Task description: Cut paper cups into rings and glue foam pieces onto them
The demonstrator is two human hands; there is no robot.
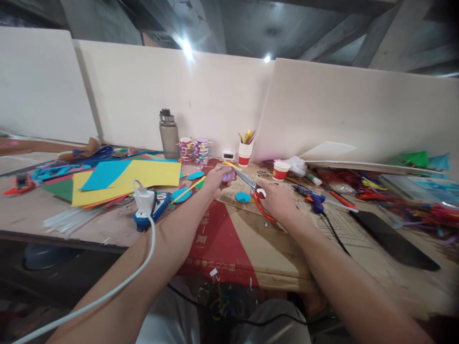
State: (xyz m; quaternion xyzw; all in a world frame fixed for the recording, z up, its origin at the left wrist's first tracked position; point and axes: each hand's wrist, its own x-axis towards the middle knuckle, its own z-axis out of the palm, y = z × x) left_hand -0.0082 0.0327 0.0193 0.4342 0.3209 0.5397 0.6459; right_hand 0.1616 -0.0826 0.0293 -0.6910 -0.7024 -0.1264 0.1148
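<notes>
red-handled scissors [255,191] | blades open, pointing up-left | meeting a small, possibly lilac paper piece [228,175]

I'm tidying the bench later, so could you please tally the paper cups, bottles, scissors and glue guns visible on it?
Paper cups: 2, one holding sticks and one beside the plastic bag
Bottles: 1, grey
Scissors: 1, red-handled, in the right hand
Glue guns: 1, blue
Total: 5

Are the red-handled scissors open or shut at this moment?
Open: the scissors in the right hand have blades spread toward the purple piece held by the left hand.
</notes>
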